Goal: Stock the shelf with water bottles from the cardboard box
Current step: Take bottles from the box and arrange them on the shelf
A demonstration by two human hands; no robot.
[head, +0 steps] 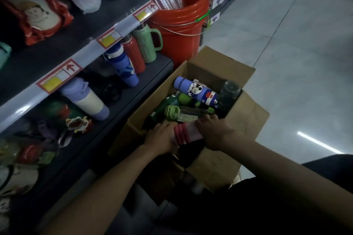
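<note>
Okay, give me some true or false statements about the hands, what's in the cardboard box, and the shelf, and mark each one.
1. The left hand and right hand both grip the pink bottle at the near end of the cardboard box. True.
2. The blue Mickey bottle stands upright on the shelf. False: it lies on its side in the box.
3. The orange bucket stands beyond the box. True.
4. The pink bottle is the only thing in the box. False: a green-lidded bottle and others lie there too.
5. A green mug stands beside a red bottle on the lower shelf. True.
</note>
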